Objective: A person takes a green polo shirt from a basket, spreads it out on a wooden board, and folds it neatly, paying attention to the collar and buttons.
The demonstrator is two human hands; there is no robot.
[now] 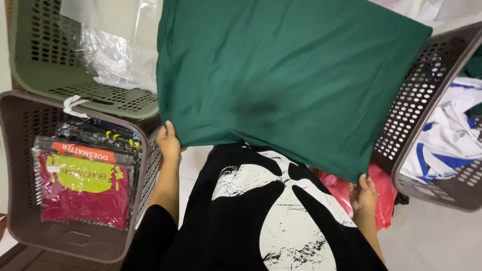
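Observation:
A large dark green cloth [281, 75] is held up and spread out in front of me. My left hand [169, 143] grips its lower left edge beside the brown basket. My right hand [363, 193] grips its lower right corner. The cloth hides most of what lies behind it. Below it I see my own black shirt with a white print [261, 221].
A brown perforated basket [20, 200] at left holds bagged red and yellow-green garments [83, 190]. Behind it stands a green basket [45, 60] with clear plastic bags [115, 55]. At right, another brown basket [416, 110] holds white and blue clothes [452, 135]. A pink bag [384, 193] lies below.

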